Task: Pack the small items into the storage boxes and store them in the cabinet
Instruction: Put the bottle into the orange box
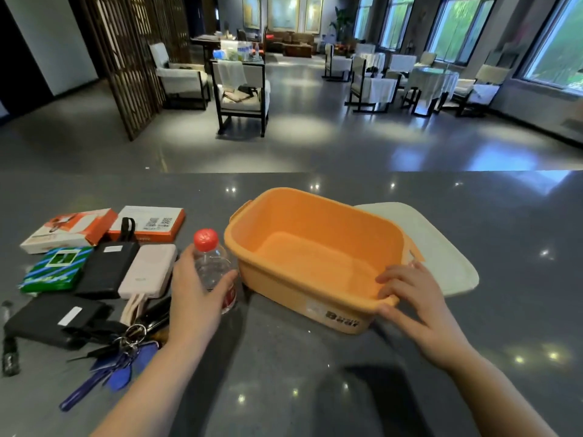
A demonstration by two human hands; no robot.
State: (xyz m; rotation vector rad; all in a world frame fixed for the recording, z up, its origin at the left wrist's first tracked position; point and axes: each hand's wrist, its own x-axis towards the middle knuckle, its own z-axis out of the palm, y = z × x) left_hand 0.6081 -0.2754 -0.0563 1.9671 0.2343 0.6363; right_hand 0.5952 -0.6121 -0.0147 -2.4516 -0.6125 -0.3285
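An empty orange storage box (pixel 315 216) stands on the grey counter (pixel 284 373). My right hand (pixel 413 304) grips its near right rim, fingers curled over the edge and thumb outside. My left hand (pixel 195 291) holds a small clear bottle with a red cap (pixel 209 257) upright just left of the box. Left of it lie a pink power bank (pixel 148 269), a black power bank (pixel 105 269), a green packet (pixel 53 269), two orange-and-white cartons (pixel 72 228), a black pouch (pixel 53 320), a bunch of keys with blue tags (pixel 129 351) and a blue pen (pixel 80 392).
A white lid (pixel 441 247) lies flat behind and to the right of the box. The counter's far edge (pixel 284 172) runs across the view. Beyond it is a hall with chairs (pixel 243 96) and tables on a grey floor.
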